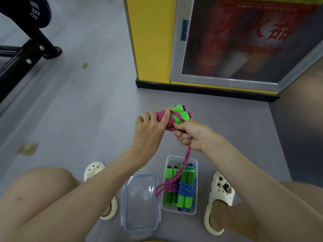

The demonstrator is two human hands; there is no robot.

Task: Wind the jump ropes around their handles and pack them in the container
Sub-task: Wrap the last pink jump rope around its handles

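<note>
My left hand (150, 127) grips a pair of green foam handles (180, 116) with pink rope (167, 120) wound around them, held up above the floor. My right hand (189, 134) is closed on the loose end of that pink rope right beside the bundle; a loop of it (176, 177) hangs down over the container. On the floor between my feet stands the clear plastic container (180, 158). In it lie a pink-wound jump rope (170, 186) and a blue-wound jump rope (186, 188), both with green handles.
The container's clear lid (140, 198) lies on the floor left of it. My feet in white clogs (219, 198) flank both. A yellow-framed fire extinguisher cabinet (227, 49) stands ahead; black gym equipment (22, 49) is at the far left.
</note>
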